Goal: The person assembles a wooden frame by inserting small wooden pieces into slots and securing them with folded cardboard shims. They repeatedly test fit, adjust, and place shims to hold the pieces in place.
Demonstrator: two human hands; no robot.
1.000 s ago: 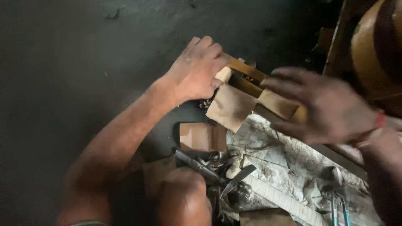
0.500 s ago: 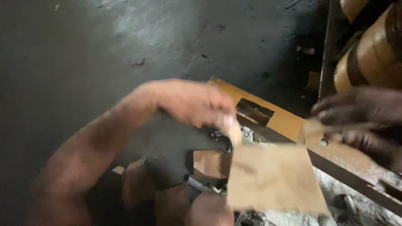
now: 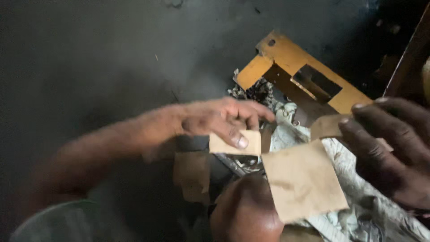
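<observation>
My left hand reaches in from the left and pinches a small tan cardboard square under its thumb. My right hand comes in from the right edge with its fingers closed on a folded piece of brown paper. The paper's larger flap hangs down toward my knee. Behind both hands a yellow metal plate with a rectangular cut-out lies on the dark floor. The hands are blurred.
Crumpled newspaper lies under the brown paper at the lower right. Small dark metal bits sit beside the yellow plate. More tan cardboard pieces lie by my knee. A brown edge rises at the far right.
My left hand came off the yellow plate and drew back holding a small cardboard square. My right hand lifted the brown paper away, uncovering the plate.
</observation>
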